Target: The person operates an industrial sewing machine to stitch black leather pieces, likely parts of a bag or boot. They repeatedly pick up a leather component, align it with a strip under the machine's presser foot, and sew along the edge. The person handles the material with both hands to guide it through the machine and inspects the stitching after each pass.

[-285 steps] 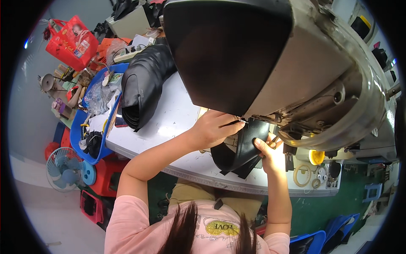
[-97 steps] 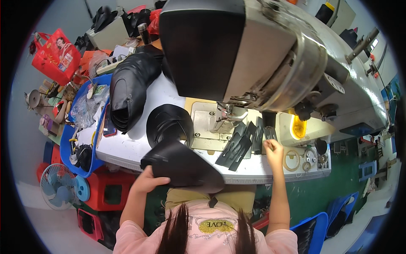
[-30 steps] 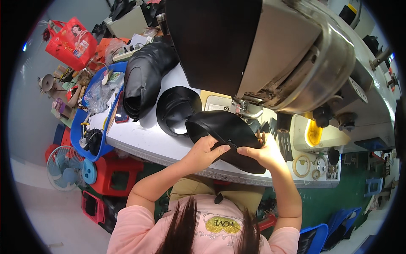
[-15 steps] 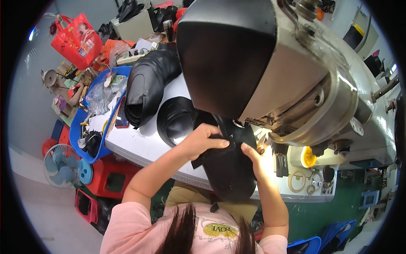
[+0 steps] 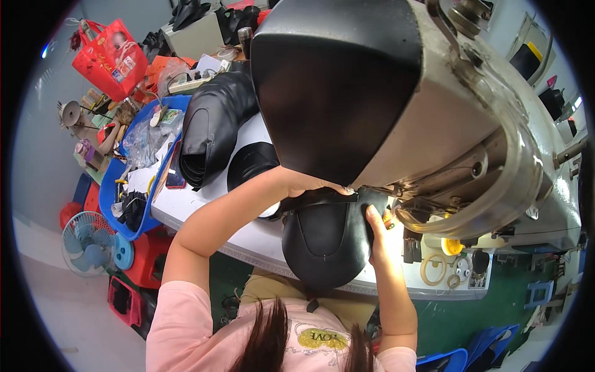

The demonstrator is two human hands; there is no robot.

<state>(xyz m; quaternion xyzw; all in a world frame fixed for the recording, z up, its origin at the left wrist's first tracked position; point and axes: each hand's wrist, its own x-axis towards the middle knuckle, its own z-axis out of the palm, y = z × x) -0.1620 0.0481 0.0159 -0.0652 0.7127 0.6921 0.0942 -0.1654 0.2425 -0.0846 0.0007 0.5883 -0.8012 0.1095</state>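
A black leather shoe upper, with a curved stitched seam, lies under the sewing machine head, its rounded end hanging toward me. My left hand grips the far, folded edge of the upper. The machine head partly hides its fingers. My right hand holds the right edge of the upper, thumb on top. Beside its fingers shows a small metal and orange thing, too covered to name. To the left, another black leather piece lies partly beneath my left forearm.
A stack of black leather uppers rests on the white table. Further left are a blue bin of odds and ends, a fan and a red stool. Right of my hand, rings and small parts lie on the table.
The upper has been turned and opened out, now showing its curved seam. My left hand has moved away from me, partly behind the machine head; my right hand stays at the right edge.
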